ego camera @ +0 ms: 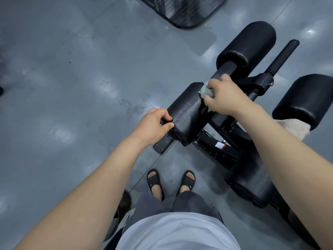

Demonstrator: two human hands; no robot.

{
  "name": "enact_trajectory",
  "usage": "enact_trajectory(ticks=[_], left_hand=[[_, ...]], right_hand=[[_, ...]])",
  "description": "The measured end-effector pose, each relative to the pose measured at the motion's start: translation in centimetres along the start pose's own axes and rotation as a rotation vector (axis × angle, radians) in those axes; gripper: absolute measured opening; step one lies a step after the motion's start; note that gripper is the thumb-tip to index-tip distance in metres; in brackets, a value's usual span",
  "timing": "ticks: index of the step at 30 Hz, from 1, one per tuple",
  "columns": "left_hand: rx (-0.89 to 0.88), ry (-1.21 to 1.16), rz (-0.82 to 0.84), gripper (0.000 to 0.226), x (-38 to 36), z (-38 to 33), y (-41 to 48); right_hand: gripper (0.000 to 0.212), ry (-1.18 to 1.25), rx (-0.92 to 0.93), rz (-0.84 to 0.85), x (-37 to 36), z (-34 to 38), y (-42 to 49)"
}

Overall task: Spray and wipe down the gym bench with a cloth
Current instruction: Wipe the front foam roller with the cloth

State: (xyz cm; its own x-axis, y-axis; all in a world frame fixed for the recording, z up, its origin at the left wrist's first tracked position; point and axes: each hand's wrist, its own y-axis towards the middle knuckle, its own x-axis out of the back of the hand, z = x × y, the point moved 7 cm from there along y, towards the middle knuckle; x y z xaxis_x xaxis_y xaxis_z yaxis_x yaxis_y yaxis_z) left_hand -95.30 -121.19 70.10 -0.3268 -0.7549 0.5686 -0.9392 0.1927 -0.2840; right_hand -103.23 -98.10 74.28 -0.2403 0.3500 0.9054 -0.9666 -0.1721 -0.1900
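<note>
**While we wipe the wet roller pad [187,112]**

As we stand over the gym bench [252,177], our left hand [153,123] curls thumb and fingers round the near end of the roller pad, which is beaded with droplets. Our right hand [223,98] is closed round a pale cloth [205,90], pressing it against the pad's far end. A beige towel [295,129] lies against another pad [304,98] further right.

Arms extended, converging toward 12 o'clock: left hand [153,124] grips black vinyl pad [187,112]; right hand [225,95] clutches pale crumpled cloth [206,91].
</note>
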Motion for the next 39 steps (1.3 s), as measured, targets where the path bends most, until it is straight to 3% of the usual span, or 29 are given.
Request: enact_trajectory(ticks=[6,12,18,21,27,32,36,39], left_hand=[[-0.010,0.027,0.004,0.029,-0.1,-0.4,-0.1],[-0.011,0.031,-0.009,0.032,-0.1,-0.3,-0.2],[-0.017,0.047,-0.004,0.033,0.0,-0.6,-0.2],[-0.027,0.029,-0.009,0.034,0.0,-0.5,-0.2],[-0.024,0.014,-0.016,0.033,0.0,-0.5,-0.3],[-0.026,-0.006,-0.020,0.033,-0.1,-0.5,-0.5],[-0.024,0.008,-0.019,0.027,-0.1,-0.6,-0.5],[-0.023,0.010,-0.029,0.024,-0.1,-0.6,-0.6]], right_hand=[[0.016,-0.013,-0.060,-0.150,1.2,-0.9,1.2],[0.040,-0.137,0.011,0.113,-0.3,-0.6,0.4],[0.018,-0.070,0.051,-0.040,0.6,-0.5,1.6],[0.028,-0.069,0.042,-0.085,0.6,0.2,1.8],[0.039,-0.050,0.112,-0.003,0.5,1.5,0.4],[0.018,-0.026,0.285,-0.013,-0.3,3.0,-0.6],[0.022,-0.020,0.106,-0.164,0.8,1.0,1.1],[0.023,-0.015,0.088,-0.161,0.8,1.1,1.0]])
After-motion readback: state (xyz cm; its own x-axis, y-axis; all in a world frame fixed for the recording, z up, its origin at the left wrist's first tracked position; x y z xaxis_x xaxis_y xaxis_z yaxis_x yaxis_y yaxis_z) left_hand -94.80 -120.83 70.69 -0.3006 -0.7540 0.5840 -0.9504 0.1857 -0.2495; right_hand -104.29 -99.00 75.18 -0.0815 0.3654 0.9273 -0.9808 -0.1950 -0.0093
